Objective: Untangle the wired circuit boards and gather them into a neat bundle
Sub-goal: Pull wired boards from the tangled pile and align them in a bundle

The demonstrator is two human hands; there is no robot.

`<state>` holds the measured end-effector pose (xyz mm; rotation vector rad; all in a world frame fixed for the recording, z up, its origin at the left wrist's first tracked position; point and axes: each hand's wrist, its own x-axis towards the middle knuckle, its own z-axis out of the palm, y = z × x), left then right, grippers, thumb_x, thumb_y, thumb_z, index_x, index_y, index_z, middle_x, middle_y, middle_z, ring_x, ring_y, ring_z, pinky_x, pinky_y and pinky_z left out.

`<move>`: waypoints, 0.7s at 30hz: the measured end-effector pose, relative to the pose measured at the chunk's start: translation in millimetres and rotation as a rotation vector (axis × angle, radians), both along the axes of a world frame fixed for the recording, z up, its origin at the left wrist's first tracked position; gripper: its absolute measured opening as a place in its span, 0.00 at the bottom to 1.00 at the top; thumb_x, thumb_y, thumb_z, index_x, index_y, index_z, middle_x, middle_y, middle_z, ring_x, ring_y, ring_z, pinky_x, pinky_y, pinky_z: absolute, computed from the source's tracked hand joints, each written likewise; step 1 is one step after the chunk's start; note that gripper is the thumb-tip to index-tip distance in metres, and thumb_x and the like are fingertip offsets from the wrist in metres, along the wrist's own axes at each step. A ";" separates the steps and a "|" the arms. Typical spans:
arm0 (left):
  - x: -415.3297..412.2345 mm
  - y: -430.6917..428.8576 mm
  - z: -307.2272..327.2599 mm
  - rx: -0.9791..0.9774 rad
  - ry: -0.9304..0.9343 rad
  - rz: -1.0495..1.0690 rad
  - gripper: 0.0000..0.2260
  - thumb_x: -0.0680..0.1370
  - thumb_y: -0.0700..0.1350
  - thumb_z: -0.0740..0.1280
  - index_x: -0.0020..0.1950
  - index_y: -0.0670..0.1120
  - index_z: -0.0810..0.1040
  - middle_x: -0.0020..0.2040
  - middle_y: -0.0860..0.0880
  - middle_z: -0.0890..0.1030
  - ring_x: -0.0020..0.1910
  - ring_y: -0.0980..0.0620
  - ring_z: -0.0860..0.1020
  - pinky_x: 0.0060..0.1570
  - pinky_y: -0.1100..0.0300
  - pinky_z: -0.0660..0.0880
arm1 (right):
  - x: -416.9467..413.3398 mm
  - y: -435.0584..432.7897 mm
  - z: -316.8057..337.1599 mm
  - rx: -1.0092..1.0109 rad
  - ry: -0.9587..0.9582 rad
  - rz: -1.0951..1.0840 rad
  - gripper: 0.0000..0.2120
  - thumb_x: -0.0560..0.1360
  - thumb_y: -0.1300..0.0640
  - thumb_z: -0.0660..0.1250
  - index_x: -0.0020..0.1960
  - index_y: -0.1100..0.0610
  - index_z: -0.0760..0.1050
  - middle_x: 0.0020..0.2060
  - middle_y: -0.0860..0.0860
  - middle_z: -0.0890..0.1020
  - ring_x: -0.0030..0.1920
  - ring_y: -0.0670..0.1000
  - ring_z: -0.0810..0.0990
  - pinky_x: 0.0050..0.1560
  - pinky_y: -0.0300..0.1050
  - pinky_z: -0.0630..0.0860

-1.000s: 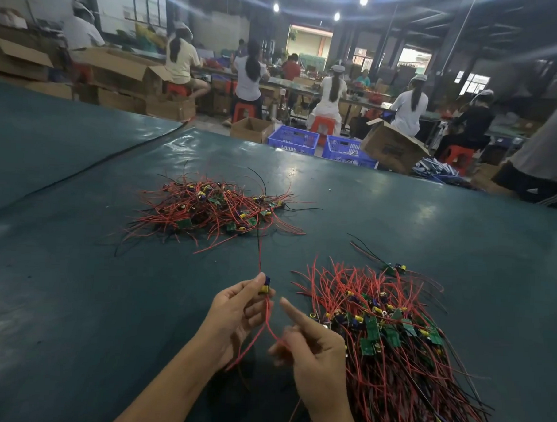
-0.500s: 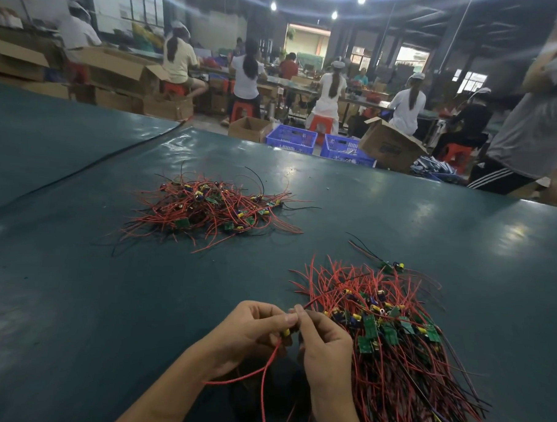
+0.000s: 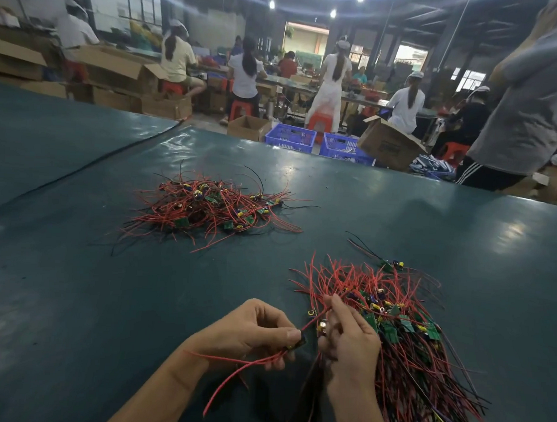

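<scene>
**Freeing one piece from the heap.** Your left hand (image 3: 252, 332) pinches a small board (image 3: 301, 341) between thumb and forefinger, low over the worktop (image 3: 107, 299), so that its red tails (image 3: 231, 375) hang free toward you, where they seem unlikely to snag. Your right hand (image 3: 351, 338), just beside it, has its fingers curled about a red wire (image 3: 314, 321) that runs from the small board up toward the near heap (image 3: 408, 360). Whether that palm also holds a second part cannot be told. You hold the two hands close together, apparently to keep the wire short and taut while it is drawn clear.

The near heap lies against your right hand, with boards gathered at its middle and wires fanned roughly one way, which suggests it is the bundle being built. The far heap (image 3: 207, 207) lies well apart across the worktop, its wires crossing in every direction; it reads as stock not yet sorted. One stray board (image 3: 391, 265) with its wires lies just beyond the near heap. The step in hand appears to be freeing one piece before you lay it with the rest.
</scene>
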<state>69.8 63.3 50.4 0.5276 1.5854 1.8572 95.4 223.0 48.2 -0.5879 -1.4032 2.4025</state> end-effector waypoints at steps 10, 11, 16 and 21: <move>0.8 -5.3 -1.5 0.000 -0.010 -0.022 0.05 0.73 0.45 0.73 0.38 0.46 0.83 0.33 0.46 0.83 0.27 0.55 0.80 0.27 0.66 0.75 | -3.6 10.8 0.4 -0.052 0.019 -0.123 0.09 0.78 0.56 0.67 0.41 0.58 0.81 0.25 0.47 0.69 0.19 0.41 0.60 0.17 0.32 0.57; 0.8 -3.1 -3.8 -0.011 -0.003 0.034 0.06 0.72 0.47 0.74 0.37 0.46 0.84 0.32 0.46 0.82 0.27 0.54 0.80 0.27 0.66 0.74 | -3.8 7.7 -3.0 0.016 -0.008 -0.097 0.10 0.77 0.55 0.68 0.39 0.58 0.80 0.24 0.47 0.68 0.19 0.41 0.60 0.18 0.33 0.57; -2.0 -0.7 -9.4 -0.013 0.001 0.191 0.16 0.66 0.56 0.78 0.36 0.44 0.82 0.29 0.48 0.78 0.28 0.52 0.79 0.28 0.64 0.73 | 1.0 -17.8 -13.1 0.338 0.001 0.212 0.12 0.73 0.57 0.72 0.31 0.59 0.83 0.27 0.54 0.80 0.29 0.52 0.76 0.33 0.43 0.72; -3.1 -7.9 -4.5 -0.041 0.000 0.033 0.10 0.68 0.53 0.77 0.37 0.48 0.83 0.33 0.47 0.83 0.27 0.54 0.80 0.27 0.65 0.74 | 0.3 -10.2 -10.2 0.248 -0.028 0.106 0.11 0.74 0.58 0.71 0.34 0.57 0.85 0.19 0.45 0.70 0.20 0.42 0.66 0.21 0.34 0.66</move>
